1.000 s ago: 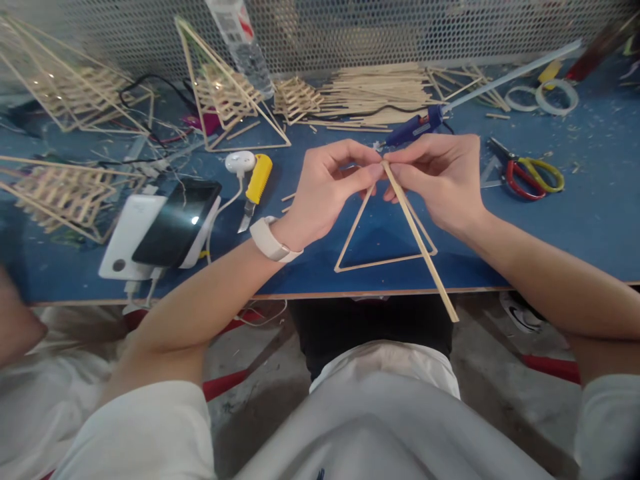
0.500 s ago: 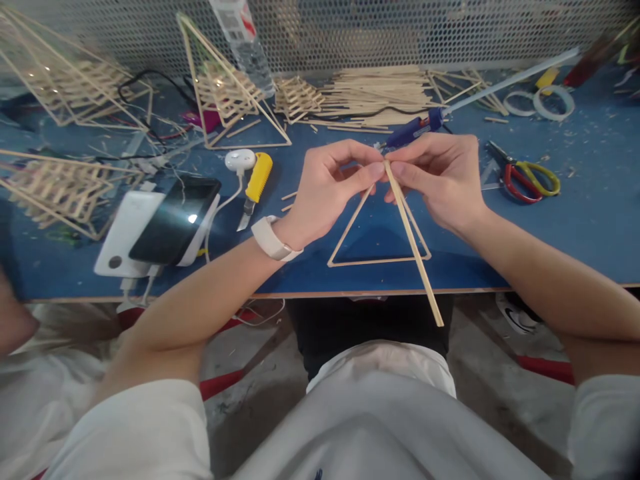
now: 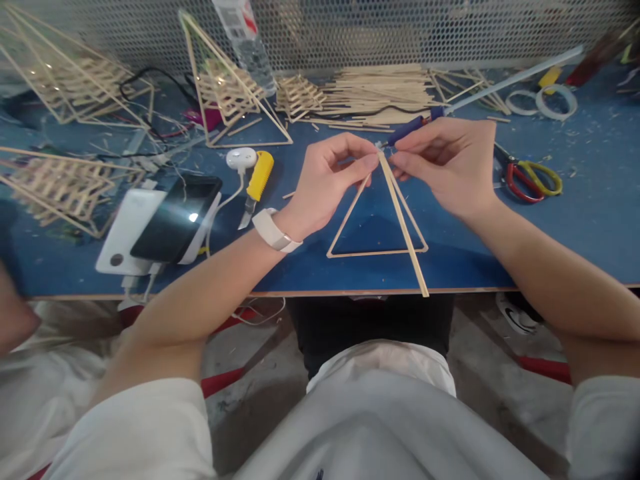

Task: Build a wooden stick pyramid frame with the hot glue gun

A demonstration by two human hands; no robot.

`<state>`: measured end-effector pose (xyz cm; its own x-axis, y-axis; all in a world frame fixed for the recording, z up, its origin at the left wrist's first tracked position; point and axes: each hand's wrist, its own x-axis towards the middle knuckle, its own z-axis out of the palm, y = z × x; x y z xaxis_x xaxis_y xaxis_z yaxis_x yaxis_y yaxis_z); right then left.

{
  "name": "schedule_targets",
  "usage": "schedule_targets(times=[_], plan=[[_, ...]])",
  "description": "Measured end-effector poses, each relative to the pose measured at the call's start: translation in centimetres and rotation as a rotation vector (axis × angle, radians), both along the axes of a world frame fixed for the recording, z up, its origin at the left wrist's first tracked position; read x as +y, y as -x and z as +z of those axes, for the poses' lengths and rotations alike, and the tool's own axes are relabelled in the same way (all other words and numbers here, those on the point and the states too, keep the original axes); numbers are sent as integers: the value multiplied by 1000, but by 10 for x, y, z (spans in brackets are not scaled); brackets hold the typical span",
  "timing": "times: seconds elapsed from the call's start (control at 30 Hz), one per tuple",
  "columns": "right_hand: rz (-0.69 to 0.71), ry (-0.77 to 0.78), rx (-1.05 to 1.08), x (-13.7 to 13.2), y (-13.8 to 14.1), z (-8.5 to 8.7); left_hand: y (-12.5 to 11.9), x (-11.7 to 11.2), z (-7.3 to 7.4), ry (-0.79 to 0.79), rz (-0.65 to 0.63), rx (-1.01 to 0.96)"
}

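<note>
My left hand (image 3: 333, 183) is closed in a pinch on the top corner of a triangular wooden stick frame (image 3: 367, 253). One loose-ended stick (image 3: 407, 233) runs from that pinched corner toward me, its near end over the table edge. My right hand (image 3: 447, 163) is just right of the corner, thumb and forefinger parted with nothing visible between them. Behind it, partly hidden by the fingers, lies a blue glue gun (image 3: 407, 130) with its nozzle close to the corner. A long clear glue stick (image 3: 515, 80) sticks out of its back.
Scissors (image 3: 533, 180) lie to the right, near tape rolls (image 3: 556, 103). On the left are a yellow utility knife (image 3: 260, 175), a phone (image 3: 175, 220) and stick pyramids (image 3: 240, 143). A pile of sticks (image 3: 380, 93) and a bottle (image 3: 250, 53) stand at the back.
My right hand has let go of the corner and moved slightly right, its fingers parting. The loose-ended stick's near end has shifted up and left. My left hand keeps its pinch.
</note>
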<state>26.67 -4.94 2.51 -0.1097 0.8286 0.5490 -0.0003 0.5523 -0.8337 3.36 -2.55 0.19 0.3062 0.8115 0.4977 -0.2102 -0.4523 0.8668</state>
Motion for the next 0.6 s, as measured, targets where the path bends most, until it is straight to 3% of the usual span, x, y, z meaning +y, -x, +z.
schedule_targets(times=[0.27,0.47,0.6], plan=[[14,-35,52,-7,0,11,2,4,-1,-5,-36,-11],[-9,40,115,-10,3,16,0,2,0,5,-40,-17],[-1,-57,101,0,-9,24,1,10,-8,34,-28,18]])
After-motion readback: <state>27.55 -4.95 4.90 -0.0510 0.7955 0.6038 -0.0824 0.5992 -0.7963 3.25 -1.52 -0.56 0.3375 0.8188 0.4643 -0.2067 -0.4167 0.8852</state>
